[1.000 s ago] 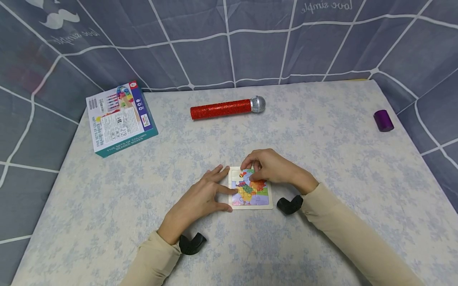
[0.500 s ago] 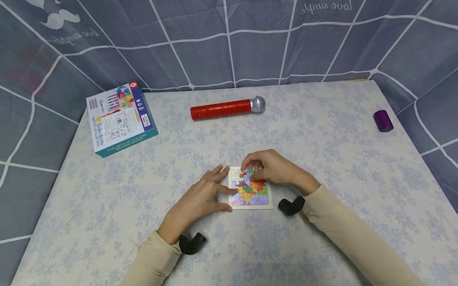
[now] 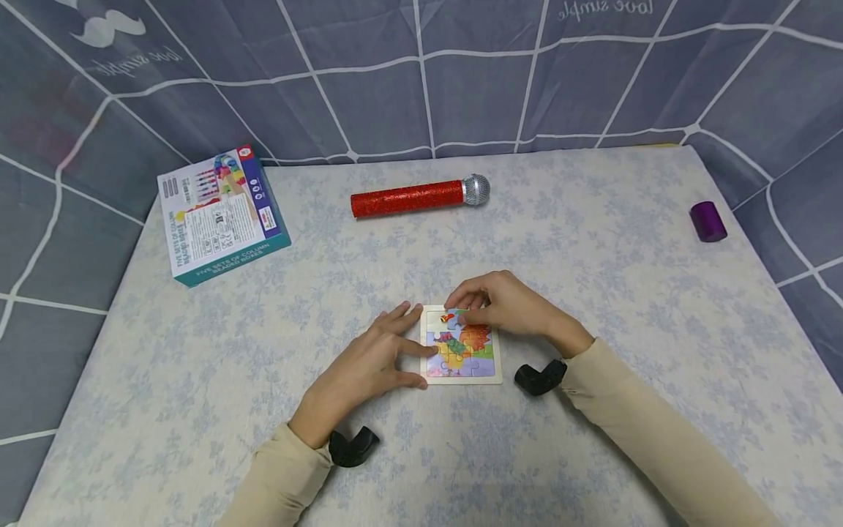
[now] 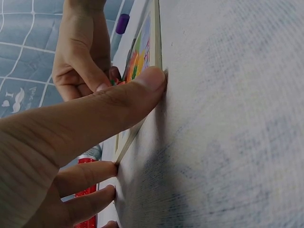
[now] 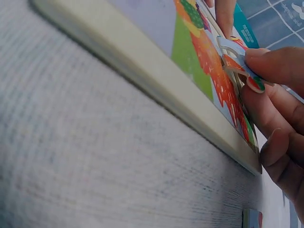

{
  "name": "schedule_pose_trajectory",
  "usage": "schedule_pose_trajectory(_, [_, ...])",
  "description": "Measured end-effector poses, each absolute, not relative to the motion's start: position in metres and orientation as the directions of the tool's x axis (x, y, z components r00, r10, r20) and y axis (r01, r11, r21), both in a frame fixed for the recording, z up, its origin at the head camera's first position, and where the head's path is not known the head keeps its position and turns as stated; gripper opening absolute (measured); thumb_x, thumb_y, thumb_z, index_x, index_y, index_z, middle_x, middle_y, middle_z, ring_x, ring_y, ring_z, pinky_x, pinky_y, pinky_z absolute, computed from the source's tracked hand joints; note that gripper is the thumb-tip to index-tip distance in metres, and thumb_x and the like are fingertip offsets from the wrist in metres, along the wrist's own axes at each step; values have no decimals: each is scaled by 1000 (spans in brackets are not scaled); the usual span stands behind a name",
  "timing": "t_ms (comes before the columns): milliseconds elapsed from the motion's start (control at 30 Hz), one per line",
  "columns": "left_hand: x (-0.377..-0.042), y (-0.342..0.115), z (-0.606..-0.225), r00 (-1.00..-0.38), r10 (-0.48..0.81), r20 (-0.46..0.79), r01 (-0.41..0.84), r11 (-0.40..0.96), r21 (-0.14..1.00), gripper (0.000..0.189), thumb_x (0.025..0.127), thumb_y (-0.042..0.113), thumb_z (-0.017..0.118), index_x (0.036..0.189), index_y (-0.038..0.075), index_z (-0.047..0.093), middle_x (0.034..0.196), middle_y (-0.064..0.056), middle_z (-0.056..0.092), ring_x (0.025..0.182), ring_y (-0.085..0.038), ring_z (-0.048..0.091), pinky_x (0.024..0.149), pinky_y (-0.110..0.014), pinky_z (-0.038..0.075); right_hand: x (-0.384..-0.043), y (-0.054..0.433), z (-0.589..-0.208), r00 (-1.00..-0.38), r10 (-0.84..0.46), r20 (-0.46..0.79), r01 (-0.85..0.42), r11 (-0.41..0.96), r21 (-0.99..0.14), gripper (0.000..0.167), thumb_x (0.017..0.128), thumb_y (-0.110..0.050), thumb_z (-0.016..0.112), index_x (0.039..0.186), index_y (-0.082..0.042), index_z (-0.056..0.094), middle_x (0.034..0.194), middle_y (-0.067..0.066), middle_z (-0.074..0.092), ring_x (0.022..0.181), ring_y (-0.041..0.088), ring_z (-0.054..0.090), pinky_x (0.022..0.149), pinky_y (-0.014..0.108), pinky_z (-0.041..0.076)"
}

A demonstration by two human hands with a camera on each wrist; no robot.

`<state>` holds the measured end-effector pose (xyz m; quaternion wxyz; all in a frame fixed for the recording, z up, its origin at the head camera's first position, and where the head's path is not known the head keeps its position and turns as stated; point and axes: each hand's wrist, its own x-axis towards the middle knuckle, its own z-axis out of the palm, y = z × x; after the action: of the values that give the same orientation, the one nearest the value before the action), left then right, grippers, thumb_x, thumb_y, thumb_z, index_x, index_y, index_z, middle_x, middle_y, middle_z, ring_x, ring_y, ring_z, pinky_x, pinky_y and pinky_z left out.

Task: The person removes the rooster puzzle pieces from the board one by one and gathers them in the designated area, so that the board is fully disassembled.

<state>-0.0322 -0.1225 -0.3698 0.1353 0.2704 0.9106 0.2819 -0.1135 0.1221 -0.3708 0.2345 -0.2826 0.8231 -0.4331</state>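
A small jigsaw puzzle [image 3: 464, 362] with a pale frame and a colourful cartoon picture lies on the table between the hands. My left hand [image 3: 365, 369] rests at its left side, fingers spread, with the thumb at the near left corner and one finger reaching over the picture. At the far right part of the puzzle, my right hand [image 3: 516, 309] pinches a puzzle piece [image 5: 239, 66] between thumb and finger. The piece is blue, orange and green; in the right wrist view it is tilted above the picture. The right hand covers the puzzle's far right corner in the head view.
Beyond the puzzle lies a red glittery microphone [image 3: 408, 199] with a silver head. A boxed bead set [image 3: 217, 216] is at the back left, a purple cylinder [image 3: 708, 222] at the far right. A small block-like thing [image 5: 252, 218] sits near the right hand. Grey curtain [image 3: 481, 88] surrounds the table.
My right hand has shifted slightly to the right over the puzzle, with its thumb a little off its earlier place. The left hand stays in place at the puzzle's side.
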Motion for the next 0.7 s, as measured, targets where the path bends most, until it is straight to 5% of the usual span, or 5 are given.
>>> schedule_pose_trajectory(267, [-32,-122,-370,-821,564,-89,418,700,579,47,71,27,89,114,13,76,152,-20,38,146,-36,25,113,-54,28,-115,133,-372,-750,-644,-151,-191,430,-882,21,88,-6,72,108,-10,76,89,0,72,80,16,66,65,27,52])
schedule_pose_trajectory(467, [-31,-121,-370,-825,558,-85,412,698,585,47,70,26,89,113,12,76,152,-20,38,146,-36,25,113,-54,28,-114,150,-373,-762,-618,-193,-149,457,-877,21,90,-5,69,108,-11,76,88,0,74,59,14,55,50,23,41])
schedule_pose_trajectory(700, [-31,-121,-370,-831,549,-87,401,701,590,48,69,24,90,114,11,76,152,-19,37,146,-35,24,110,-54,33,-111,174,-374,-788,-579,-209,-115,472,-874,20,90,-5,69,108,-9,76,89,3,74,64,15,56,56,23,40])
